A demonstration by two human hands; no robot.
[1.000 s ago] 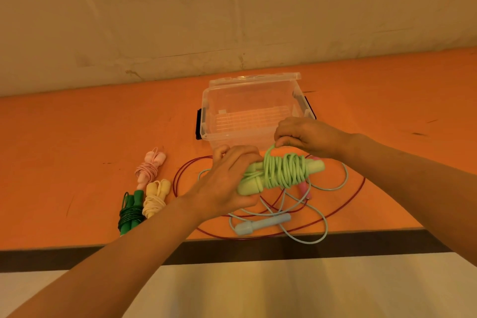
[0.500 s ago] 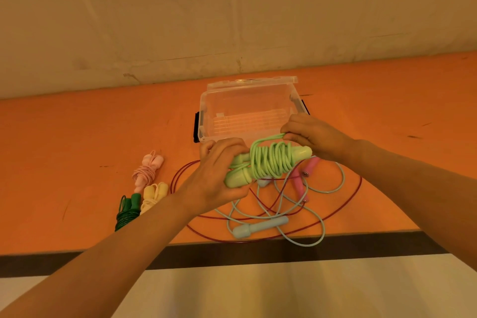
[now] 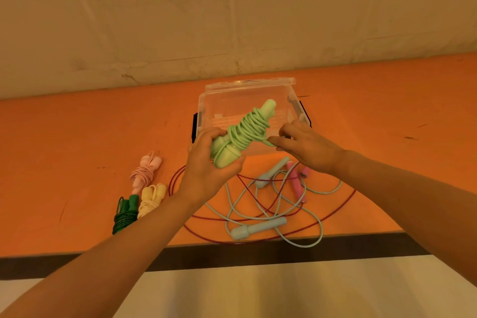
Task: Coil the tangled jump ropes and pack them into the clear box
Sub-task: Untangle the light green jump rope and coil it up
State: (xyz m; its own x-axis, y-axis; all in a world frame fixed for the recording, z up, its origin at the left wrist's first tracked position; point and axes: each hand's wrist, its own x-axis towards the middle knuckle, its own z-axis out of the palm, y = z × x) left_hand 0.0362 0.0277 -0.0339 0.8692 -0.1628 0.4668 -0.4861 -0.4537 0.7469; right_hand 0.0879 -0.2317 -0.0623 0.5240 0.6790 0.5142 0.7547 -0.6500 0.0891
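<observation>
My left hand (image 3: 206,162) grips the near handle end of a light green jump rope (image 3: 245,131), coiled round its two handles and tilted up toward the open clear box (image 3: 206,100). My right hand (image 3: 304,147) pinches the last loop of the green cord at the bundle's right side. On the orange table (image 3: 77,137) below lie a light blue rope (image 3: 258,230) and a pink-handled rope with a dark red cord (image 3: 296,183), loose and tangled together. The box looks to hold nothing.
Three coiled ropes lie left of the tangle: pink (image 3: 145,170), cream (image 3: 152,197) and dark green (image 3: 126,214). The box lid (image 3: 258,82) stands behind the box near the wall. The table's dark front edge (image 3: 284,250) runs just below the ropes.
The green bundle has risen and turned from lying level to pointing up over the box. My right hand has slid from the top of the coil to its right side.
</observation>
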